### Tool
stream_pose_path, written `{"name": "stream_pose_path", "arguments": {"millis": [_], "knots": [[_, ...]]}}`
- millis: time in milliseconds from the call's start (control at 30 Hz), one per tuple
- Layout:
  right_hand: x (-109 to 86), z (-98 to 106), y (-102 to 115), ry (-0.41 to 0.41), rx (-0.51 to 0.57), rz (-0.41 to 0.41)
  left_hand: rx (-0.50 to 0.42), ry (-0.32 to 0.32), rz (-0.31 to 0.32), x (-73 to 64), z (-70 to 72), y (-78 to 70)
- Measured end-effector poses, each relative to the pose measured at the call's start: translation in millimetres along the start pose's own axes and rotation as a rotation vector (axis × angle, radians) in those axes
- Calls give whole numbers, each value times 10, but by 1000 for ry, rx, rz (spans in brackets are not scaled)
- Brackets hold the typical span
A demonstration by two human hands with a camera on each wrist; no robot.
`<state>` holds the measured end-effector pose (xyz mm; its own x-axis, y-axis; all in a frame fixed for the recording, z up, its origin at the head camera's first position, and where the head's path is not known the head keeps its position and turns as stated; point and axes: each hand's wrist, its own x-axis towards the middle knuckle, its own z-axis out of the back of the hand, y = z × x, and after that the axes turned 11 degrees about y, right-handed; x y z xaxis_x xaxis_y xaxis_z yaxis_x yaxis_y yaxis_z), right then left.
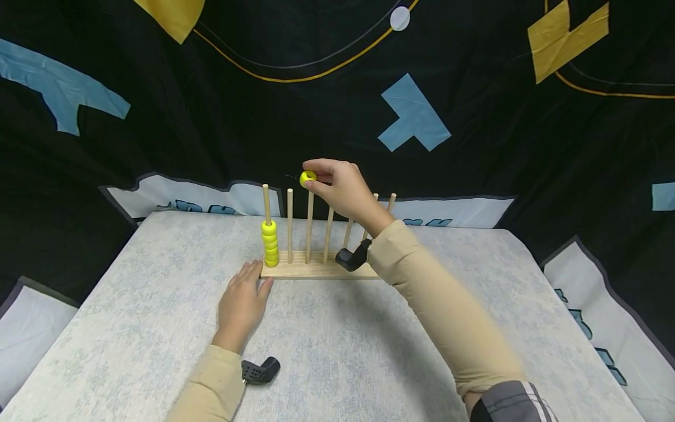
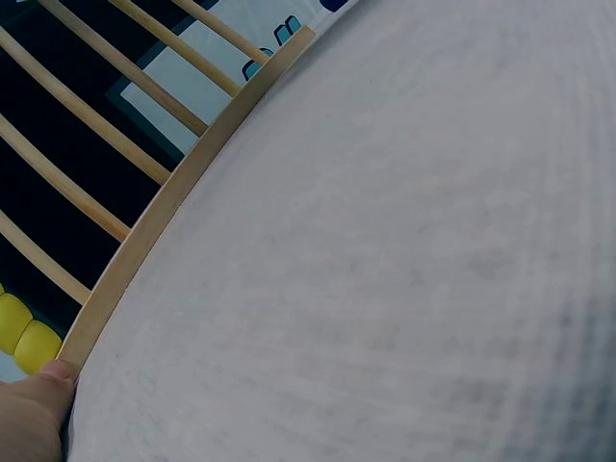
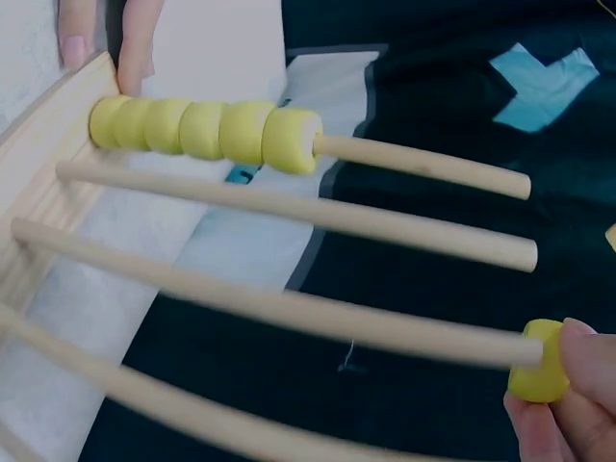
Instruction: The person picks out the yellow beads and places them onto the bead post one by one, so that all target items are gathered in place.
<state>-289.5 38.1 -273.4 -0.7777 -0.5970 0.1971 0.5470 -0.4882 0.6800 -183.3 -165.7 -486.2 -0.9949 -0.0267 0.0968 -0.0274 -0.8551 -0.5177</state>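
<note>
A wooden peg rack (image 1: 295, 270) stands on the table, its upright pegs in a row along the base. Several yellow beads (image 1: 270, 243) are stacked on the leftmost peg (image 3: 423, 166). My right hand (image 1: 340, 184) pinches one more yellow bead (image 3: 541, 361) between thumb and fingers, right at the tip of the third peg (image 3: 385, 325) from the left. The bead's hole shows in the head view. My left hand (image 1: 244, 305) lies at the rack's left end, its fairly straight fingers and thumb touching the corner of the base (image 2: 144, 231).
A pale, mottled cloth covers the table (image 1: 316, 351). Behind it hangs a black curtain (image 1: 295, 117) with blue and yellow patches. My right forearm (image 1: 443, 305) passes in front of the rack's right end and partly hides it.
</note>
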Motion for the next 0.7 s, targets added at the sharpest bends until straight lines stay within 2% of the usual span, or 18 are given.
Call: {"name": "stream_pose_path", "arguments": {"millis": [367, 567, 700], "knots": [[217, -232, 317, 72, -4, 70, -5, 8, 13, 5, 22, -8], [273, -306, 389, 110, -4, 112, -1, 1, 12, 3, 12, 2], [285, -336, 398, 141, -13, 104, 1, -9, 8, 1, 8, 5]]}}
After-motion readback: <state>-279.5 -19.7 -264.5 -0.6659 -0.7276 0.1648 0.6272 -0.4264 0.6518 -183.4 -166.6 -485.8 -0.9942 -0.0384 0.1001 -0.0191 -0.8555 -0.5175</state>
